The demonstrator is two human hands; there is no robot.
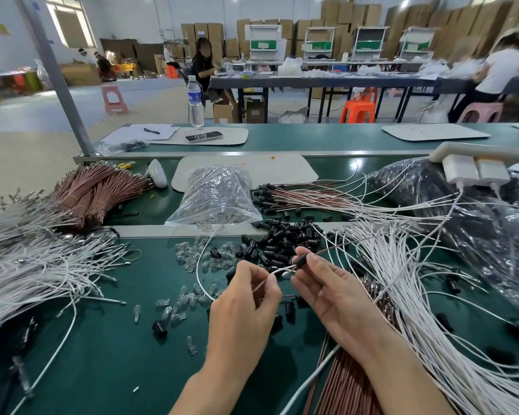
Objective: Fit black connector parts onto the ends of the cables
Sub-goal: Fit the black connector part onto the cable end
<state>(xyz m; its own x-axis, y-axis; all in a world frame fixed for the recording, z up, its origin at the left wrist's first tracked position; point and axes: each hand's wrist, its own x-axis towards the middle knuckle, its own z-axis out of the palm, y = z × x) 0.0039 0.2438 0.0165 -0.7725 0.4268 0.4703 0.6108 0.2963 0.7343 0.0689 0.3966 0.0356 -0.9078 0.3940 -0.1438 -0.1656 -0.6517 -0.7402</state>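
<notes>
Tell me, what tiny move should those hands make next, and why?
Probably the left hand should push the white wire into the connector held by the right hand: its tip lies right at the connector's mouth, apparently not yet seated.

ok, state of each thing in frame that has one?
left hand, pinches white cable near its end
right hand, grips black connector
black connector, held aloft, cable end at its mouth
white cable, looped, tip not clearly seated
water bottle, upright, capped
brown cable bundles, tied, lying flat
</notes>
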